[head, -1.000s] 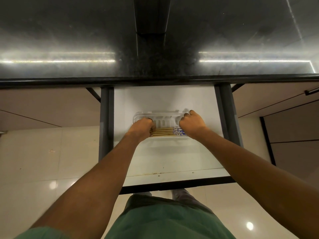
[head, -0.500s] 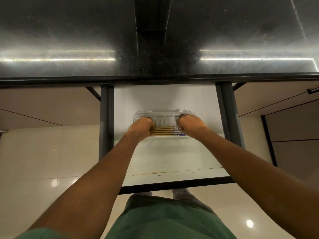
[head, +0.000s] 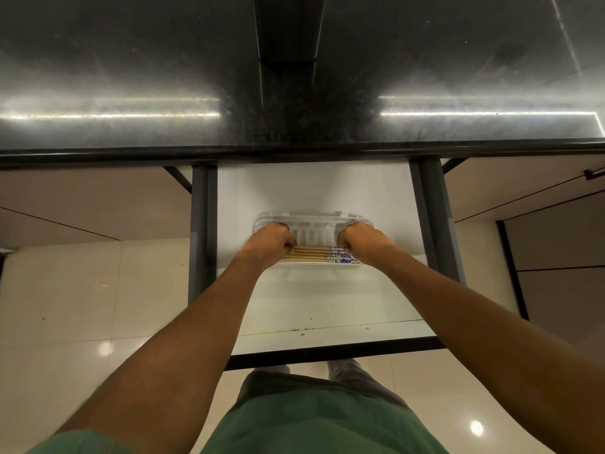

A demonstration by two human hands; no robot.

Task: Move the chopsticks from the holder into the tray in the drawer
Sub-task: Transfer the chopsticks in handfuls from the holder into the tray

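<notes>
at the tray [head: 311, 220], curled fingers [head: 290, 244] on the chopsticks [head: 311, 253]

A white, flat-bottomed drawer [head: 314, 299] with dark grey side rails stood pulled out below a glossy black stone countertop [head: 131, 60], and a white slotted plastic tray [head: 311, 217] lay on its floor, far of centre.

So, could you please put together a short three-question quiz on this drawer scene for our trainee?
1. True or false: the chopsticks lie in the white tray inside the open drawer.
2. Fill the gap: the left hand and right hand each cover one ____ of the chopsticks.
3. Which end carries the blue pattern? A) left hand's B) right hand's C) neither
Key: 1 true; 2 end; 3 B.
</notes>
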